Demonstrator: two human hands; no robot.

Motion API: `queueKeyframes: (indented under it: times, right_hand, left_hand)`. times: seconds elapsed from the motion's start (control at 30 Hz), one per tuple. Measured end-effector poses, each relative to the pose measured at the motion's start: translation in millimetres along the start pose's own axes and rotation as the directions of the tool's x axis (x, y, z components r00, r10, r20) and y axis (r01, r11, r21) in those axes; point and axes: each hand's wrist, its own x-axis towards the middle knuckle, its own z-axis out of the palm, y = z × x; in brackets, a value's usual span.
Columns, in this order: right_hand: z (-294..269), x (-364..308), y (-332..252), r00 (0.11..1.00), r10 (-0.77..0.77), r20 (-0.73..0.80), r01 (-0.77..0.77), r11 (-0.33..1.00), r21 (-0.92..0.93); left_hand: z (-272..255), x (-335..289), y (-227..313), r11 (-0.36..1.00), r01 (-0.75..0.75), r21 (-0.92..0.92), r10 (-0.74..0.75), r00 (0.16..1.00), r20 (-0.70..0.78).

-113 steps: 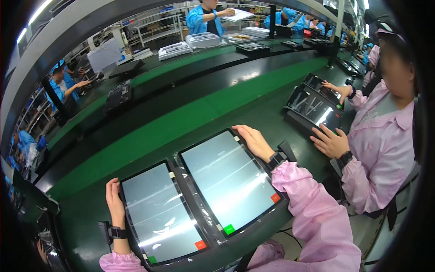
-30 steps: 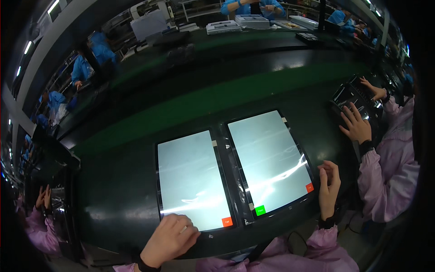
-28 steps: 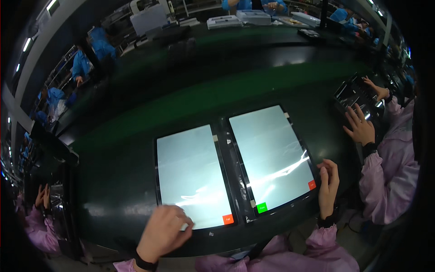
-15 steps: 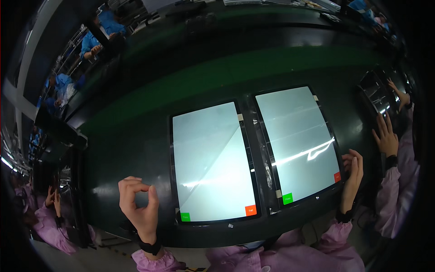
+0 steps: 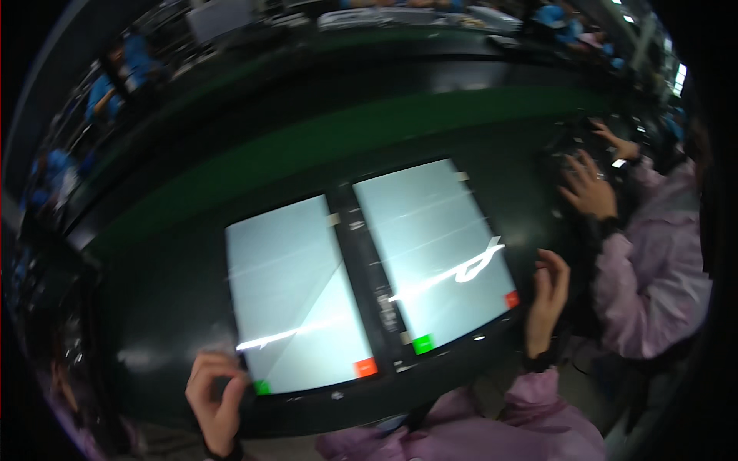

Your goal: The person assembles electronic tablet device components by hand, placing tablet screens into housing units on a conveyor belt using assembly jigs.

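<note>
Two flat display panels with lit white screens lie side by side on the dark table. My left hand (image 5: 214, 396) is beside the lower left corner of the left panel (image 5: 296, 292), close to its green square (image 5: 262, 387). Its fingers are loosely curled, with a gap to the thumb, and nothing shows in them. To the right of the right panel (image 5: 430, 253), near its red square (image 5: 511, 299), my right hand (image 5: 548, 296) hovers or rests; contact cannot be made out. Its fingers are slightly bent and hold nothing visible.
At the right, a co-worker's hands (image 5: 590, 184) are spread over a dark, shiny object. A green strip (image 5: 307, 157) runs along the table behind the panels. Blue-clothed people (image 5: 100, 96) work at the far left. Crumpled clear film (image 5: 386, 307) lies between the panels.
The whole view has swung, shifting the panels left and slightly down in the picture. My left hand's finger loop has loosened and is nearer the left panel's corner. The right hand stays beside its panel.
</note>
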Motion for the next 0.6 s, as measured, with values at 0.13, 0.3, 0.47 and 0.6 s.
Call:
queueKeyframes:
  times: [0.13, 0.3, 0.47, 0.6]
  right_hand:
    - [3, -7, -23, 0.984, -0.175, -0.036, 0.174, 0.984, -0.048]
    - [-4, -27, -48, 0.852, -0.439, 0.287, 0.469, 0.882, -0.043]
    - [20, -44, -57, 0.474, -0.639, 0.605, 0.673, 0.707, 0.22]
    - [27, -44, -49, 0.439, -0.629, 0.642, 0.691, 0.693, 0.206]
  left_hand:
    - [-5, -25, 0, 0.979, 0.202, -0.014, -0.202, 0.979, -0.041]
    - [18, -35, -25, 0.894, 0.387, -0.227, -0.414, 0.906, -0.089]
    - [35, -40, -33, 0.856, 0.338, -0.391, -0.432, 0.884, -0.182]
    - [32, -42, -30, 0.879, 0.322, -0.351, -0.398, 0.901, -0.171]
